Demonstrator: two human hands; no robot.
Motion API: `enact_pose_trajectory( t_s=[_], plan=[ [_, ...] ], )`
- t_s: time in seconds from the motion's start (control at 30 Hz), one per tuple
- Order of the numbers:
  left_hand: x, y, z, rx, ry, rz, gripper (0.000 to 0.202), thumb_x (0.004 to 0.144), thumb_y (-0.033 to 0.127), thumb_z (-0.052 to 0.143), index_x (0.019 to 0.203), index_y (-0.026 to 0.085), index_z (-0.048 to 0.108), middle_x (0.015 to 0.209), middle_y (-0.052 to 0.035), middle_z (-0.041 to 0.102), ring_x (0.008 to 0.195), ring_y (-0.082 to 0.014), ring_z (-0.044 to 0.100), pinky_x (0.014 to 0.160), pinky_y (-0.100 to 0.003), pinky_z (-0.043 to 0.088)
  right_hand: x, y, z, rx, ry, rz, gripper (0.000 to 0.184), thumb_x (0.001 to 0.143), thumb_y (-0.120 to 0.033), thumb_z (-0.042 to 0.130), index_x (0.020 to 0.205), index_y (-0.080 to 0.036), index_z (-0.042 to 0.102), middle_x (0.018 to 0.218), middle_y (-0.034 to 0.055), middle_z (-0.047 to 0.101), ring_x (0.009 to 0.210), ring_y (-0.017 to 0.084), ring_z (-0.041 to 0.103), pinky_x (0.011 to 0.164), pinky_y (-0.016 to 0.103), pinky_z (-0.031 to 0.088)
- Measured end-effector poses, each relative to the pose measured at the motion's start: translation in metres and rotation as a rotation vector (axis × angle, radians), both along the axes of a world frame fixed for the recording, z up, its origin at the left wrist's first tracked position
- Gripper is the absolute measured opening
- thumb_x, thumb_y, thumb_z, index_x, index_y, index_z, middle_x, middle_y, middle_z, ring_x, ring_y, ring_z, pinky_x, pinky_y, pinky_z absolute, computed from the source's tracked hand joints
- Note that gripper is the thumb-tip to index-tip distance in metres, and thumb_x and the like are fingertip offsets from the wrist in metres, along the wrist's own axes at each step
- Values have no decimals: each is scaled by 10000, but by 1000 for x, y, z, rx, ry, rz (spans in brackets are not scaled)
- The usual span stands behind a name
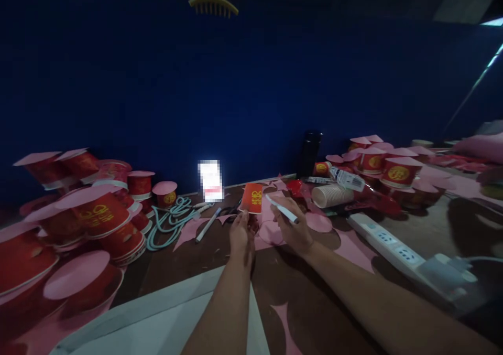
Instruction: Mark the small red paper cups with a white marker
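Note:
My left hand [241, 235] is closed on a red paper cup [252, 198] with gold print, held upside down above the brown table [283, 287]. My right hand [293, 228] grips a white pen [282, 209] whose tip points toward the cup's side. Pink paper circles [318, 222] and pink offcuts lie on the table right under and around both hands.
Piles of red cups capped with pink paper [94, 213] fill the left; more stand at the back right [395, 171]. A teal cable [168, 216], another pen [208, 225], a lying stack of plain cups [332, 195], a black bottle [309, 153] and a white power strip [396, 247] surround the hands.

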State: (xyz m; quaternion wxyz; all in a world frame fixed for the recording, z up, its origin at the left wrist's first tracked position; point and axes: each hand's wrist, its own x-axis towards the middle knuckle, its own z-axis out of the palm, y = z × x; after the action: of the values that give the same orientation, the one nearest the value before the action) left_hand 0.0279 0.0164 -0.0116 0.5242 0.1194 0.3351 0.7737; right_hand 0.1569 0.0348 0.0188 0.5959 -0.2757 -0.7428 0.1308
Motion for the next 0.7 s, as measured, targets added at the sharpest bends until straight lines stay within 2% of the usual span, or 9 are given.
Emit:
enact_pose_trajectory(
  t_s=[0.1,0.23,0.5,0.7],
  plan=[
    [3,-3,1,10,26,-19,313,561,291,792,750,131,601,684,2,609,611,-85,578,628,-224,447,0,-9,-7,-11,-32,86,295,879,-213,524,1160,-275,590,1041,59,657,913,185,618,840,377,528],
    [7,-4,4,45,57,-31,248,581,254,776,734,131,623,717,-10,622,643,-82,581,661,-215,449,-2,-18,-9,-71,-58,160,266,891,-224,497,1137,-247,596,1027,69,654,931,190,617,854,361,523],
    [5,-2,2,-27,19,-7,230,559,195,785,718,111,642,661,-9,633,600,-81,599,637,-207,483,-5,-8,-18,-139,-30,37,190,873,-257,526,1030,-204,620,964,68,666,893,176,628,819,328,519],
    [7,1,1,-29,10,-15,198,569,165,775,701,99,643,638,-17,627,581,-86,603,587,-194,485,-8,-10,-20,-189,-35,10,189,872,-297,530,1009,-196,611,913,67,676,808,163,639,749,288,528]
  ],
)
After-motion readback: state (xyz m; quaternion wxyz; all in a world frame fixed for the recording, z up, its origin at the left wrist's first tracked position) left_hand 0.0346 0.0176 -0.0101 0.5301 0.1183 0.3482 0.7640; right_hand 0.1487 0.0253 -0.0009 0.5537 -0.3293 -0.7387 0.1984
